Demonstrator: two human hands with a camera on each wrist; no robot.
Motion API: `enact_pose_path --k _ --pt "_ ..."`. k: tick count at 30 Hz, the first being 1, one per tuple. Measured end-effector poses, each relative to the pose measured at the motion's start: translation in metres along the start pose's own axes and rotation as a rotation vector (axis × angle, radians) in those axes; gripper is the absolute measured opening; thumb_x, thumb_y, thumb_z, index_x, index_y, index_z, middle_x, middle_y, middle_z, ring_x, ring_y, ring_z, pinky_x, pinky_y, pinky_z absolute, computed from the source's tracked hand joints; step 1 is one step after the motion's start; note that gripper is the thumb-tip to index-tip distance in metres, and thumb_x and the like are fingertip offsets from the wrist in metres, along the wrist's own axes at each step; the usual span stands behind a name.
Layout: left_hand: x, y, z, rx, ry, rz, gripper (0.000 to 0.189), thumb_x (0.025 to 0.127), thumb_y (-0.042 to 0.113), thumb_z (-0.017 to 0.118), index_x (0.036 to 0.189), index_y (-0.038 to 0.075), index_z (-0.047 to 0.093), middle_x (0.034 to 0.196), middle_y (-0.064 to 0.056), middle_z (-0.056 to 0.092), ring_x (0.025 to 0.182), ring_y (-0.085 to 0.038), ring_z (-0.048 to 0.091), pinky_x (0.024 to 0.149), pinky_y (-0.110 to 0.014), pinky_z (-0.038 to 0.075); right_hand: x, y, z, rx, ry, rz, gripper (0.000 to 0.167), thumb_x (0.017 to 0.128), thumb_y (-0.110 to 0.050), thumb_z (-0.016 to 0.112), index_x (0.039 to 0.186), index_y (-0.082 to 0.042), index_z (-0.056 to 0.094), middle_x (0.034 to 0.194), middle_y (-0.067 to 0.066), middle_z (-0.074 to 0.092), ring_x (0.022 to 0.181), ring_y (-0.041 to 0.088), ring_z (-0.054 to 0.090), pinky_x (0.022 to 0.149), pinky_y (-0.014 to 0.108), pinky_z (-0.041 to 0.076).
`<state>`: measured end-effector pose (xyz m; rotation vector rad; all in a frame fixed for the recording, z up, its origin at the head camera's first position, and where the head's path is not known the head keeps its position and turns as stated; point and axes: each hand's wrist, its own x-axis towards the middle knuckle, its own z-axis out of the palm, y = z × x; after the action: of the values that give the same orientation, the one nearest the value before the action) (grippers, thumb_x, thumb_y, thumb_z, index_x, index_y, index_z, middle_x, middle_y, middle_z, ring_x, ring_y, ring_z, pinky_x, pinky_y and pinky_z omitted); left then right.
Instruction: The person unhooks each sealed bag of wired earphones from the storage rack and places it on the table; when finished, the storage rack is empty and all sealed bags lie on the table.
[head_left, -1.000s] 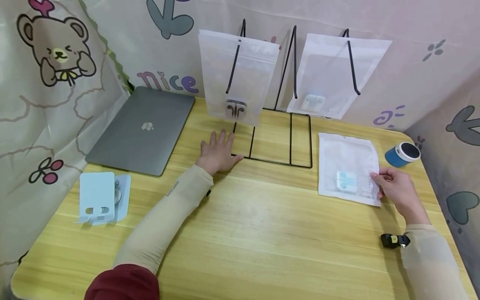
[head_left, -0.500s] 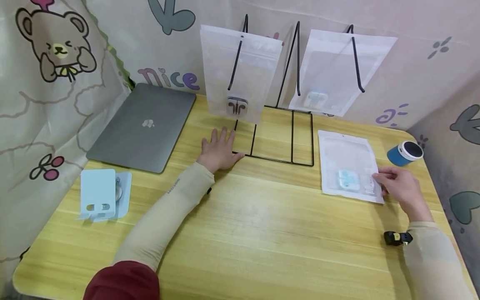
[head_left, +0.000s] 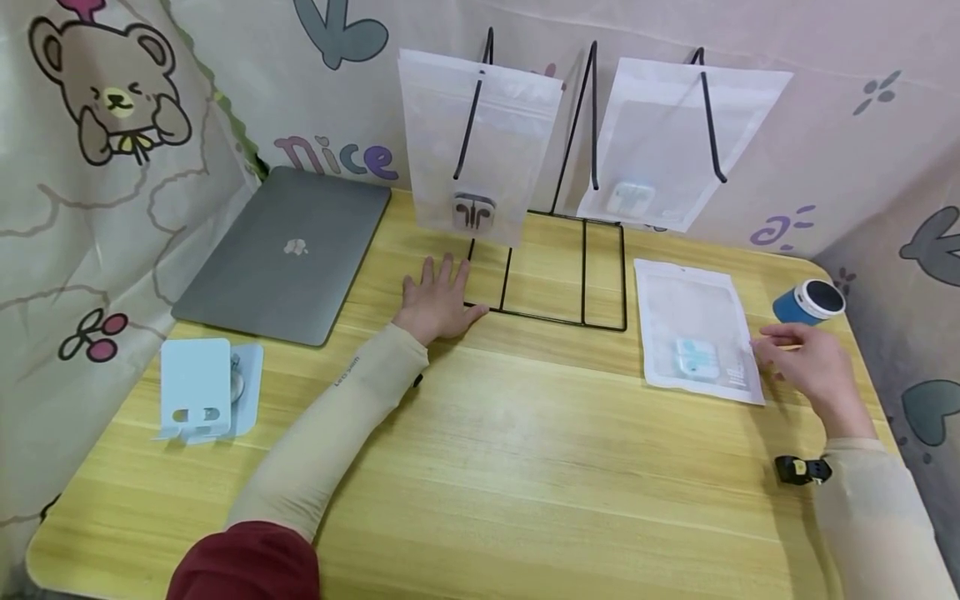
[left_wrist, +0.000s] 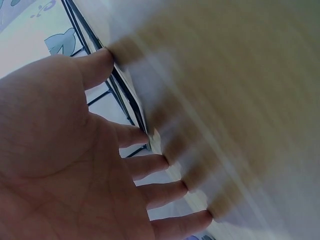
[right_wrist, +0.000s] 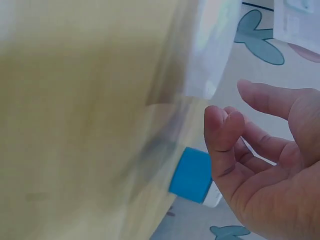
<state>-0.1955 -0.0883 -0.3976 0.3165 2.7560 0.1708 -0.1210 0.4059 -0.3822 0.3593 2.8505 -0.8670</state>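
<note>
A white zip pouch (head_left: 682, 300) lies flat on the table, a boxed pair of earphones (head_left: 696, 358) showing through it. My right hand (head_left: 810, 367) hovers by the pouch's right edge. In the right wrist view the thumb stands apart from the loosely bent fingers (right_wrist: 217, 125), with nothing between them. My left hand (head_left: 435, 304) rests on the table with fingers spread, at the front left corner of a black wire rack (head_left: 623, 279). Two similar pouches hang from the rack's hooks, a left pouch (head_left: 517, 125) with dark-looking earphones and a right pouch (head_left: 652, 125) with white ones.
A closed grey laptop (head_left: 281, 258) lies at the back left. In front of it is a pale blue folding stand (head_left: 195, 383). A blue cylinder with a dark top (head_left: 798, 307) stands right of the flat pouch. A printed curtain (head_left: 825, 167) hangs behind the table.
My right thumb and fingers, which pinched the flat pouch's right edge, have let go and drawn slightly right. My left hand has stayed in place.
</note>
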Motion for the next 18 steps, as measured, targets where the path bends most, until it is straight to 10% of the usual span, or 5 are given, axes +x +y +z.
enact_pose_path --k 18 --pt "0.001 0.001 0.000 0.010 0.003 -0.006 0.086 0.099 0.063 0.038 0.160 0.013 0.005 0.163 -0.018 0.003 0.146 -0.046 0.002 0.106 -0.071 0.017 0.047 -0.068 -0.001 0.163 0.023 -0.054 0.082 0.088 -0.056 0.067 0.144 -0.001 0.043 0.134 0.019 0.047 0.106 0.028 0.056 0.070 0.027 0.056"
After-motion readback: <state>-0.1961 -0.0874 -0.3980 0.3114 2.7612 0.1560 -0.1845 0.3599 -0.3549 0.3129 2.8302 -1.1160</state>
